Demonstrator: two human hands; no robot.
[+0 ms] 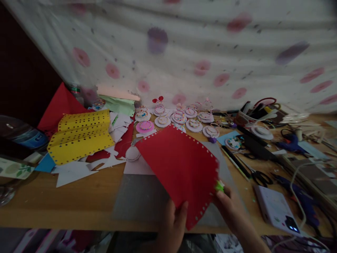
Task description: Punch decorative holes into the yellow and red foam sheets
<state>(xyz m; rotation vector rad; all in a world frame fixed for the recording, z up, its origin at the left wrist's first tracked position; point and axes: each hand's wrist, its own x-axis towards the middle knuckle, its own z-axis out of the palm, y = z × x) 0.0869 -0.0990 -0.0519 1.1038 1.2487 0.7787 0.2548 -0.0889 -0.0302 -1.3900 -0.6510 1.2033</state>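
A sheet of red paper (181,165) is tilted up over the front of the desk, with small punched holes along several of its edges. My left hand (175,221) pinches its lower left edge between thumb and fingers. At the right edge, my right hand (228,200) is closed around a small bright green hole punch (219,186), mostly hidden by the fingers. Beneath the sheet lies a grey translucent mat (139,196). Beyond its far corner stand several small round paper decorations (194,123) with beads and wire.
Yellow punched paper (81,135) and white scraps (76,172) lie left, near a bottle (23,135). To the right are black scissors (259,177), a power bank (276,209), a blue glue gun (300,198) with cables, and a pen cup (246,119). A floral curtain (184,52) hangs behind.
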